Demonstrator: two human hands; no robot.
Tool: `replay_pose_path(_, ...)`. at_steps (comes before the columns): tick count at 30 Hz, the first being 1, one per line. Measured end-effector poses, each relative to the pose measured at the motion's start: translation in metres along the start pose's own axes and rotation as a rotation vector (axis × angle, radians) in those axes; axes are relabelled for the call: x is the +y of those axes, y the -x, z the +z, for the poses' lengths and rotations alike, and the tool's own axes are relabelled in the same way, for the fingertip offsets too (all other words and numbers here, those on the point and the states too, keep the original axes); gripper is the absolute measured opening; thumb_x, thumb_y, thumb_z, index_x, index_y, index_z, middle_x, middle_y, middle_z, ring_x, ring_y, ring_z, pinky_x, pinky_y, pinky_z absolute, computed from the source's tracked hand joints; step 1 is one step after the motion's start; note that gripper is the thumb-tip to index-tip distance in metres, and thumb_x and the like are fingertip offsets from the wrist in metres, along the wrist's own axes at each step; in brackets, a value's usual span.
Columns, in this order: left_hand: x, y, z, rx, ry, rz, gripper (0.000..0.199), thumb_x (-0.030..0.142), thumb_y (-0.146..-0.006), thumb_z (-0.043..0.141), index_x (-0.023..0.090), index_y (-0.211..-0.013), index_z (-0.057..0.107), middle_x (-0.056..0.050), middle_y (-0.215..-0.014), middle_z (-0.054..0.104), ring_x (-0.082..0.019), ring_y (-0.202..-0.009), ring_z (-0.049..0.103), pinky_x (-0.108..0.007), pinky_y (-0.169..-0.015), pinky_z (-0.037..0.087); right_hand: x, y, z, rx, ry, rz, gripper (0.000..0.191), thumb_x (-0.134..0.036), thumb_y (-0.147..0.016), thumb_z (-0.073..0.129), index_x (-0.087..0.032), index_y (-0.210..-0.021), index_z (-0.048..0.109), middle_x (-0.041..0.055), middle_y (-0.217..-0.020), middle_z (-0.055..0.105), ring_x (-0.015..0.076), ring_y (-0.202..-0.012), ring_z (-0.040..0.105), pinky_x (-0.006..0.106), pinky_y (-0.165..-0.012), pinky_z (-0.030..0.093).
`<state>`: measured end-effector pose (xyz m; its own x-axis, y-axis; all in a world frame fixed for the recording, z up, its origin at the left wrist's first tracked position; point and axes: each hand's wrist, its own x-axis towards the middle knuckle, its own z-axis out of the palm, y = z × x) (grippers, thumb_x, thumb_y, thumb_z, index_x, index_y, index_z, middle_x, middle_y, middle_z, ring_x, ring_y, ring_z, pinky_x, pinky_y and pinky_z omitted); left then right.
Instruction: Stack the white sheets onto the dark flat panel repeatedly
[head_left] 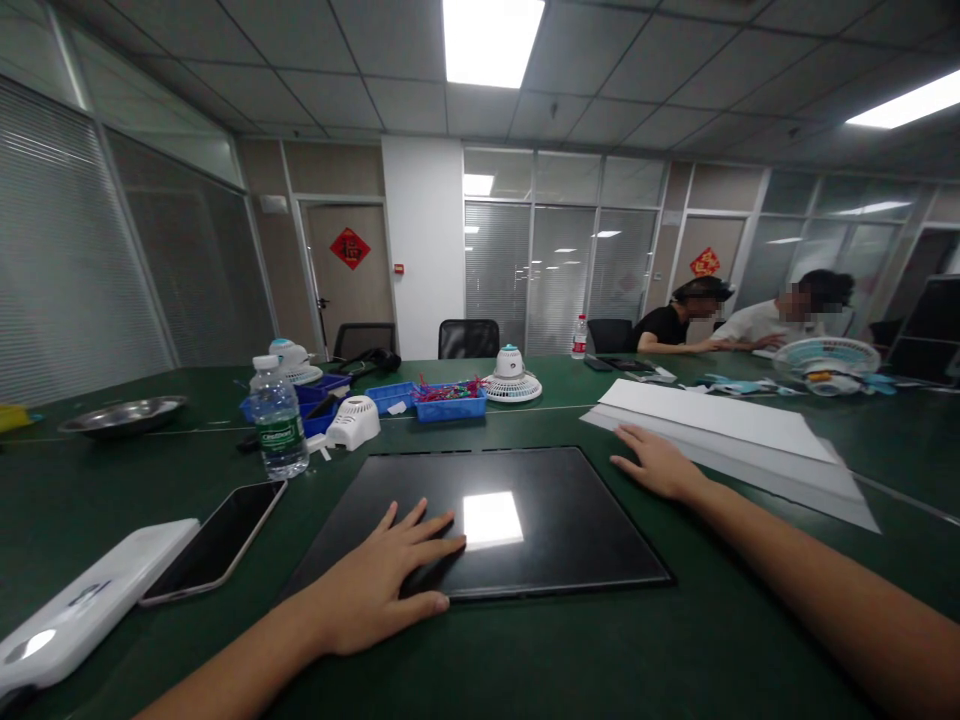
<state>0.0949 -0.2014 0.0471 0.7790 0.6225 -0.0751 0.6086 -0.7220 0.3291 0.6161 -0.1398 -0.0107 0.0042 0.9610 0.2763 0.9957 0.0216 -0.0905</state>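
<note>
A flat black glossy panel (555, 500) lies on the green table in front of me, with a ceiling light mirrored in it. My left hand (386, 570) rests over its left part, fingers spread and holding nothing. To the right of the panel, my right hand (654, 462) is at the near left edge of some white sheets (720, 415), its fingers apart with nothing gripped. The sheets overlap, one white and one more see-through.
On the left are a phone (217, 540), a white device (97, 600), a water bottle (279, 425) and a metal tray (124, 415). Blue bins (450, 407) and white fan parts (512, 378) stand behind the panel. Two people (664, 325) sit at the far right.
</note>
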Motion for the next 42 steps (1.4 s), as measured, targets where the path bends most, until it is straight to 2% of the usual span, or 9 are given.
replay_pose_path(4, -0.009, -0.003, 0.007, 0.046, -0.02, -0.074, 0.062, 0.066, -0.092, 0.04, 0.048, -0.15, 0.028, 0.005, -0.164, 0.019, -0.038, -0.15, 0.009, -0.073, -0.115, 0.006, 0.07, 0.013, -0.004, 0.059, 0.135, 0.319, 0.083, -0.063, -0.089, 0.036, -0.008, -0.151, 0.032, 0.0225, -0.159, 0.026, 0.0407, -0.147, 0.02, 0.066, -0.114, 0.016)
replay_pose_path(8, -0.021, -0.004, 0.01, 0.129, -0.012, -0.112, 0.066, 0.069, -0.088, 0.047, 0.044, -0.148, 0.037, 0.002, -0.162, 0.027, -0.039, -0.149, 0.017, -0.07, -0.117, 0.01, 0.107, 0.019, -0.004, 0.003, 0.185, 0.479, 0.08, -0.068, -0.088, 0.03, -0.013, -0.145, 0.044, 0.0255, -0.146, 0.046, 0.0462, -0.131, 0.045, 0.077, -0.099, 0.029)
replay_pose_path(13, -0.046, 0.002, 0.002, 0.17, 0.035, -0.138, 0.06, 0.066, -0.089, 0.047, 0.04, -0.142, 0.049, 0.003, -0.156, 0.042, -0.031, -0.147, 0.031, -0.056, -0.119, 0.025, 0.111, 0.009, 0.003, 0.026, 0.237, 0.403, 0.09, -0.077, -0.082, 0.035, -0.019, -0.152, 0.034, 0.0228, -0.144, 0.047, 0.0417, -0.128, 0.048, 0.062, -0.105, 0.034)
replay_pose_path(16, -0.074, 0.009, -0.008, 0.308, 0.017, -0.272, 0.059, 0.067, -0.09, 0.043, 0.033, -0.136, 0.059, 0.0, -0.148, 0.054, -0.03, -0.141, 0.042, -0.05, -0.116, 0.034, 0.112, 0.007, 0.007, 0.039, 0.251, 0.379, 0.096, -0.079, -0.083, 0.032, -0.018, -0.156, 0.022, 0.0219, -0.153, 0.037, 0.0404, -0.136, 0.04, 0.059, -0.107, 0.033)
replay_pose_path(19, -0.106, 0.016, -0.015, 0.404, -0.05, -0.431, 0.062, 0.067, -0.088, 0.042, 0.028, -0.131, 0.064, -0.004, -0.144, 0.057, -0.031, -0.137, 0.047, -0.049, -0.113, 0.037, 0.113, 0.008, 0.008, 0.02, 0.244, 0.407, 0.098, -0.08, -0.083, 0.026, -0.012, -0.154, 0.028, 0.0261, -0.144, 0.047, 0.0436, -0.127, 0.049, 0.062, -0.099, 0.039)
replay_pose_path(24, -0.143, 0.015, -0.012, 0.506, -0.03, -0.692, 0.063, 0.062, -0.087, 0.042, 0.022, -0.13, 0.065, -0.012, -0.151, 0.048, -0.036, -0.13, 0.054, -0.05, -0.106, 0.044, 0.106, 0.005, 0.009, 0.067, 0.25, 0.298, 0.095, -0.077, -0.083, 0.037, -0.016, -0.155, 0.025, 0.0228, -0.143, 0.048, 0.041, -0.129, 0.047, 0.056, -0.106, 0.035)
replay_pose_path(28, -0.146, 0.009, -0.005, 0.501, -0.015, -0.699, 0.066, 0.063, -0.085, 0.044, 0.022, -0.134, 0.063, -0.013, -0.152, 0.047, -0.036, -0.132, 0.053, -0.05, -0.108, 0.042, 0.107, 0.0, 0.019, 0.071, 0.253, 0.365, 0.103, -0.081, -0.08, 0.034, -0.012, -0.156, 0.021, 0.0245, -0.155, 0.033, 0.0445, -0.142, 0.028, 0.062, -0.111, 0.024)
replay_pose_path(35, -0.142, 0.008, -0.001, 0.456, -0.049, -0.609, 0.064, 0.058, -0.085, 0.046, 0.023, -0.136, 0.06, -0.01, -0.152, 0.048, -0.034, -0.138, 0.046, -0.05, -0.115, 0.035, 0.115, -0.001, 0.019, 0.023, 0.239, 0.389, 0.097, -0.086, -0.077, 0.033, -0.019, -0.147, 0.041, 0.0242, -0.134, 0.054, 0.0439, -0.122, 0.053, 0.062, -0.099, 0.037)
replay_pose_path(42, -0.142, 0.012, -0.002, 0.416, -0.065, -0.6, 0.066, 0.059, -0.088, 0.041, 0.021, -0.14, 0.056, -0.012, -0.155, 0.043, -0.034, -0.141, 0.041, -0.051, -0.115, 0.034, 0.123, -0.01, 0.031, -0.004, 0.227, 0.406, 0.107, -0.088, -0.076, 0.027, -0.015, -0.155, 0.027, 0.0234, -0.158, 0.027, 0.043, -0.145, 0.024, 0.062, -0.111, 0.025)
